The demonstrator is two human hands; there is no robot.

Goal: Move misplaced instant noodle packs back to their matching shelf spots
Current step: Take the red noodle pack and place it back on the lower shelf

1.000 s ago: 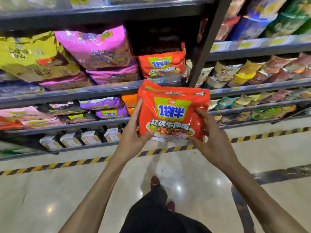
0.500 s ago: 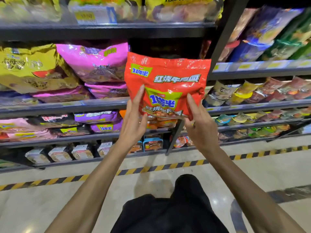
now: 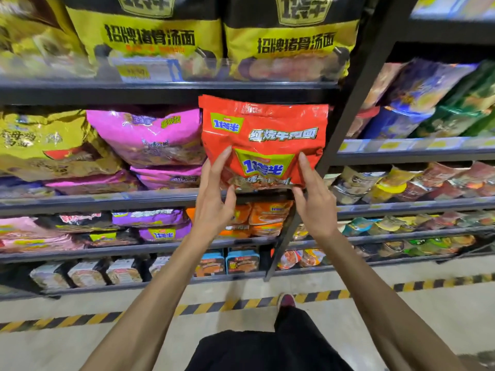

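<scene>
Gripped red noodle pack (image 3: 263, 140) at its lower edge with fingers of left hand (image 3: 214, 202) and right hand (image 3: 314, 210). Probably risked snagging on shelf edge (image 3: 160, 93) above, or sliding off once released.

Below both hands, left hand (image 3: 214, 207) and right hand (image 3: 314, 210): glossy beige floor (image 3: 80, 344) with yellow-black hazard tape (image 3: 209, 307) running across it. Red shoe (image 3: 286, 301) at the tape, under the right hand. Black garment (image 3: 267, 349) at the bottom edge. Black upright post (image 3: 356, 103) just right of the right hand. Blue boxes (image 3: 242, 261) low between the hands. Blurred price label (image 3: 134, 72) up-left of the left hand.
</scene>
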